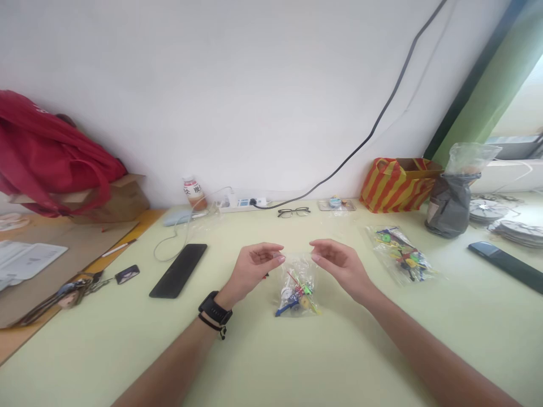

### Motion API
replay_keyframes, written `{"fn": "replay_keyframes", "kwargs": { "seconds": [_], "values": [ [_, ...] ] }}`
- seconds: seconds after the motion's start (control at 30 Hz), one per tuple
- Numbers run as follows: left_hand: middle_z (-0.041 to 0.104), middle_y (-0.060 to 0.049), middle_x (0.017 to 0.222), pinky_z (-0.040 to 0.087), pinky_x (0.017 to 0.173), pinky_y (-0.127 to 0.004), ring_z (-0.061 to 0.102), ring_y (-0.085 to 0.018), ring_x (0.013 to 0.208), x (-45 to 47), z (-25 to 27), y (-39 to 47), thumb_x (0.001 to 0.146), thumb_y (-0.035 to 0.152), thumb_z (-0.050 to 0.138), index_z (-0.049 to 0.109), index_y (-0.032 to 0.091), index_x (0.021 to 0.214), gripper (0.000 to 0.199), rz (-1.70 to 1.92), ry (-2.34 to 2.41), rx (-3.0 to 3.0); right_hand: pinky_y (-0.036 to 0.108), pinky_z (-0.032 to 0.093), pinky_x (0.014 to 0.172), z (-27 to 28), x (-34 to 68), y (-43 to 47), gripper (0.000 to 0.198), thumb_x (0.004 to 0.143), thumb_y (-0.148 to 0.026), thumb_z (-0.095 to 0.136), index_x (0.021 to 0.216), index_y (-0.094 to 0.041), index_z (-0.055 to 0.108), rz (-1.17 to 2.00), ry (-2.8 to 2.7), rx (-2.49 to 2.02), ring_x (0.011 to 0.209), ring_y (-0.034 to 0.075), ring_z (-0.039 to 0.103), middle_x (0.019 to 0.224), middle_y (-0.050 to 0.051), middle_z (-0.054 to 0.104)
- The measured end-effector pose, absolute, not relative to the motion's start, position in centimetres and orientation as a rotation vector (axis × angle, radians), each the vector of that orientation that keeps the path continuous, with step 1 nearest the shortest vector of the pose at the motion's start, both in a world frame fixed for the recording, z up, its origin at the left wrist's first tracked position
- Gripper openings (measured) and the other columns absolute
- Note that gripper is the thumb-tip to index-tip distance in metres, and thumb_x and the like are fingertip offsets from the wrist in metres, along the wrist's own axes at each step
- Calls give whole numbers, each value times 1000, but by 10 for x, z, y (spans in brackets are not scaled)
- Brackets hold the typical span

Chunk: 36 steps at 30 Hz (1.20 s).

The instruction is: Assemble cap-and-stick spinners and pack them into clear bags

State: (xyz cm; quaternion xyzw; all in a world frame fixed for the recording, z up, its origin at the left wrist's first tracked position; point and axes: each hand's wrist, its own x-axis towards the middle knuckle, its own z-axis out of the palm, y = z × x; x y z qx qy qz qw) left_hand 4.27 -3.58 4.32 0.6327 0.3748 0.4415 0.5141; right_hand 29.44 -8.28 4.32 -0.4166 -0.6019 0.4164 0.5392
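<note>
A small clear plastic bag (pixel 297 288) of colourful plastic parts is in front of me. Blue, red, yellow, green and white pieces show through it. My left hand (pixel 254 265), with a black watch (pixel 215 308) on the wrist, has its fingers curled at the bag's upper left corner. At the upper right corner my right hand (pixel 343 267) is curled the same way. Thumbs and forefingers are at the bag's top edge; the exact grip on the thin film is hard to see. A tiny dark red bit shows under my left hand, too small to name.
To the right lies a second bag of parts (pixel 403 254). A black phone (pixel 179 271) is at left, glasses (pixel 293 212) and a power strip (pixel 241 204) by the wall. Further right are a striped bag (pixel 394 186), a grey bag (pixel 449 206) and a dark flat case (pixel 509 265).
</note>
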Motion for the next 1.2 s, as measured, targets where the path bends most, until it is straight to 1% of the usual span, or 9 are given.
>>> {"fn": "replay_keyframes", "kwargs": {
  "seconds": [0.07, 0.2, 0.37, 0.53, 0.7, 0.93, 1.07, 1.13, 1.2],
  "values": [
    [73, -4, 80, 49, 57, -22, 62, -14, 70, 42, 43, -35, 77, 36, 87, 81, 18, 103, 33, 1046, 915, 1540, 36, 55, 84, 42, 293, -82, 32, 87, -41, 78, 114, -25, 74, 1022, -1406, -1032, 91, 22, 68, 97, 5, 74],
    [72, -5, 79, 46, 53, -22, 60, -13, 69, 42, 43, -34, 78, 39, 86, 82, 18, 103, 33, 1011, 925, 1563, 37, 54, 85, 42, 292, -81, 26, 85, -46, 79, 94, -22, 77, 1040, -1438, -1105, 88, 23, 69, 94, 6, 76],
    [73, -7, 81, 46, 52, -22, 62, -15, 69, 39, 39, -30, 79, 39, 85, 82, 16, 96, 29, 971, 942, 1558, 34, 54, 82, 42, 292, -81, 24, 84, -44, 79, 88, -21, 77, 1032, -1429, -1105, 84, 21, 68, 88, 4, 75],
    [75, -8, 76, 47, 53, -23, 65, -16, 70, 35, 39, -27, 78, 36, 86, 83, 16, 93, 25, 966, 905, 1543, 33, 52, 76, 38, 294, -79, 21, 82, -40, 81, 92, -22, 80, 1081, -1385, -1066, 81, 20, 65, 85, 4, 74],
    [79, -9, 83, 53, 63, -28, 68, -18, 72, 35, 39, -27, 80, 28, 82, 85, 18, 92, 16, 1006, 842, 1459, 33, 50, 75, 36, 298, -76, 18, 85, -37, 77, 98, -27, 84, 1065, -1432, -981, 82, 19, 61, 84, 3, 70],
    [75, -7, 78, 52, 67, -26, 67, -16, 75, 39, 36, -29, 84, 22, 74, 85, 18, 91, 14, 1044, 852, 1472, 33, 51, 77, 34, 298, -76, 12, 85, -33, 76, 91, -27, 84, 1074, -1407, -982, 84, 19, 63, 86, 3, 71],
    [74, -6, 80, 50, 65, -25, 63, -15, 74, 38, 37, -30, 82, 25, 80, 85, 17, 90, 12, 1048, 822, 1489, 34, 52, 78, 36, 297, -78, 16, 87, -38, 75, 91, -25, 83, 1048, -1463, -964, 86, 21, 65, 90, 5, 73],
    [74, -6, 84, 50, 63, -25, 63, -15, 74, 39, 38, -31, 79, 28, 84, 84, 17, 90, 16, 1044, 844, 1505, 35, 52, 78, 36, 297, -77, 19, 87, -41, 76, 90, -23, 82, 1007, -1497, -983, 86, 21, 66, 91, 6, 74],
    [75, -7, 88, 51, 65, -25, 64, -16, 77, 40, 40, -32, 77, 31, 86, 83, 17, 99, 26, 1039, 871, 1527, 36, 54, 79, 35, 296, -76, 25, 86, -44, 78, 99, -23, 80, 969, -1504, -1008, 85, 21, 66, 90, 6, 74]
  ]
}}
